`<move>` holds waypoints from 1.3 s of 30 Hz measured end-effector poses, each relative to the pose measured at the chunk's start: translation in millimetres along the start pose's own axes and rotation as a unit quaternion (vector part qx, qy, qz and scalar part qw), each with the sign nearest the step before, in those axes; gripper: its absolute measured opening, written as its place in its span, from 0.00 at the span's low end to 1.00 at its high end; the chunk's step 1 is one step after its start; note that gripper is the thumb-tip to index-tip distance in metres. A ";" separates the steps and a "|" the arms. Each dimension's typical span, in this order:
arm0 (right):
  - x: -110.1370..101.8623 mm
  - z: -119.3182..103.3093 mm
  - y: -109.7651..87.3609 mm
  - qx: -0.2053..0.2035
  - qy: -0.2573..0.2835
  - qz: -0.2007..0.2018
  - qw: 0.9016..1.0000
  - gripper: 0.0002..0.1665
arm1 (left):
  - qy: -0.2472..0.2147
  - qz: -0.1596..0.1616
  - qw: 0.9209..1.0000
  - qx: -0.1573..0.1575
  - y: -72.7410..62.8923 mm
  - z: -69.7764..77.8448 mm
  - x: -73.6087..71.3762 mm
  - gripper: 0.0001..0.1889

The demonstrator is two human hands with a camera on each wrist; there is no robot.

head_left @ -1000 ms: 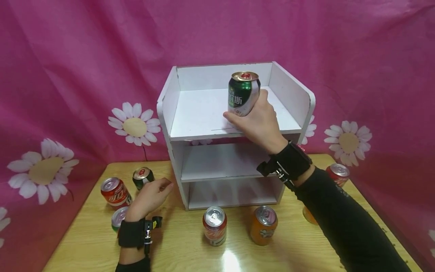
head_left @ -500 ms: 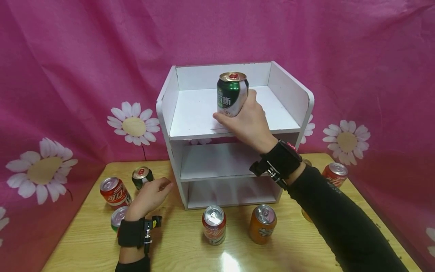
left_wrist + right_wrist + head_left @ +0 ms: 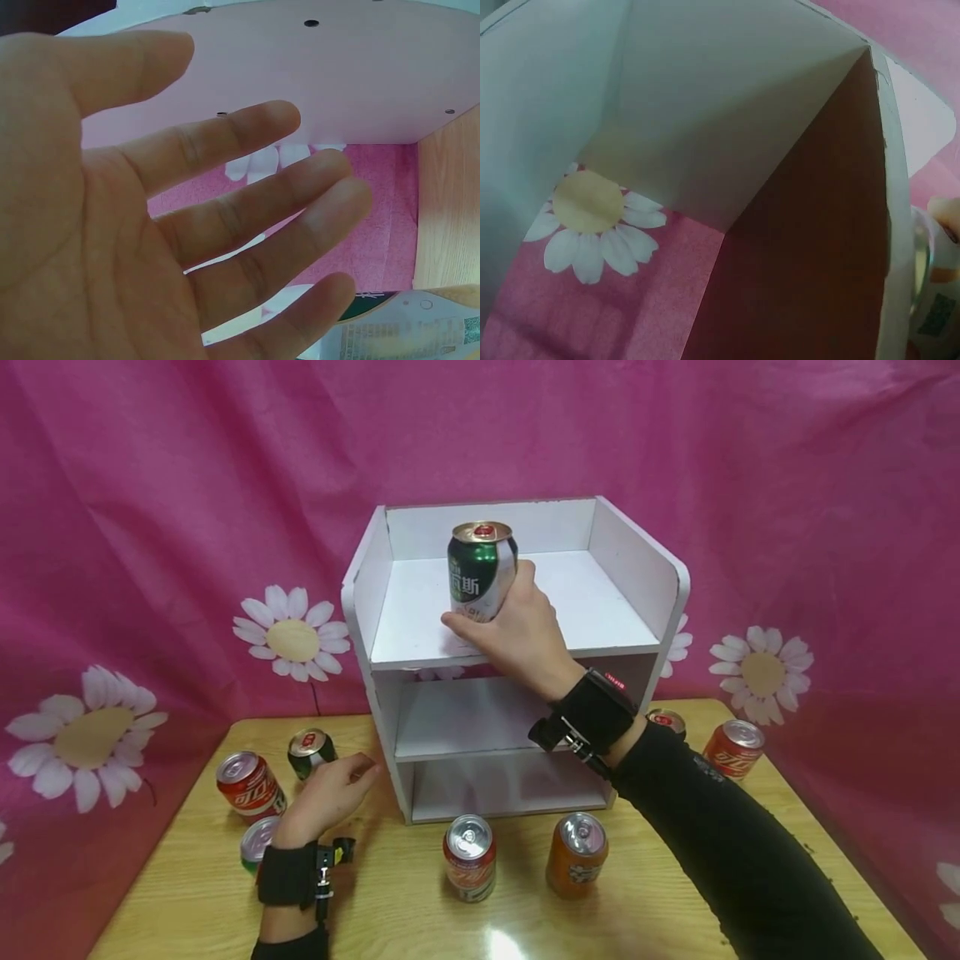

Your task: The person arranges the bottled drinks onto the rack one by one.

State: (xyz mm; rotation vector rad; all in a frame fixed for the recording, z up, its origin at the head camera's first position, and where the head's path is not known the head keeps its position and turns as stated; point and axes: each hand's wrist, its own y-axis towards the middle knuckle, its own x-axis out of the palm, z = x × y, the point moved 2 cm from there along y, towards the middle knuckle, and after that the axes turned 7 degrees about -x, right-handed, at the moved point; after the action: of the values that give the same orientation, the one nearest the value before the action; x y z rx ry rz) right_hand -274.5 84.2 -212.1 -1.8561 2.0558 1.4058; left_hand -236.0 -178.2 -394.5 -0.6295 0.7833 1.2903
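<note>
My right hand [image 3: 517, 627] grips a green and white drink can [image 3: 480, 572] with a gold top, held upright over the top board of a white shelf unit [image 3: 592, 602]. Whether its base touches the board cannot be told, as the hand covers part of it. In the right wrist view, the can's lower end [image 3: 922, 262] shows at the right edge. My left hand [image 3: 330, 797] is idle near the table's left side, palm and spread, relaxed fingers [image 3: 247, 210] showing in the left wrist view. Beside it stands another green can [image 3: 309, 752].
Left on the wooden table [image 3: 187, 893] are a red can [image 3: 251, 789] and a silver-topped can [image 3: 258, 843]. In front of the unit stand a red can [image 3: 470, 860] and an orange can [image 3: 577, 856]. At right are another red can [image 3: 735, 750] and a gold-topped can [image 3: 666, 720].
My right hand has carried the green can leftward over the top board, uncovering a gold-topped can at the right. The left hand stays where it was.
</note>
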 end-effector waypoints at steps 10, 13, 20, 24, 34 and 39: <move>11.8 -7.7 1.7 -0.015 0.007 -0.012 1.000 0.51 | 0.005 -0.005 1.000 -0.001 0.0 -1.8 1.0 0.17; 14.3 -10.3 2.9 -0.021 0.009 -0.014 1.000 0.50 | 0.005 -0.004 1.000 -0.001 0.4 -1.3 0.5 0.17; 19.6 -14.6 5.6 -0.028 0.015 -0.017 0.999 0.50 | 0.001 -0.006 1.000 0.006 1.5 -0.8 1.3 0.16; 22.4 -16.6 7.6 -0.036 0.027 -0.021 0.999 0.50 | -0.007 -0.009 1.000 0.004 2.0 -1.1 1.5 0.16; 25.9 -18.9 11.0 -0.037 0.044 -0.046 0.997 0.50 | -0.013 -0.011 1.000 0.001 0.6 0.3 1.3 0.16; 25.4 -17.0 13.5 -0.037 0.050 -0.065 0.996 0.47 | -0.009 -0.008 1.000 0.003 -0.2 2.1 0.7 0.16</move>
State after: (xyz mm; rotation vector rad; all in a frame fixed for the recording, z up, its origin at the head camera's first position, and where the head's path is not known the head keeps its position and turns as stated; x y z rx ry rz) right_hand -283.8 52.3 -208.5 -2.0889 1.9085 1.4035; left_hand -235.4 -176.2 -393.8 -0.6174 0.7648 1.2784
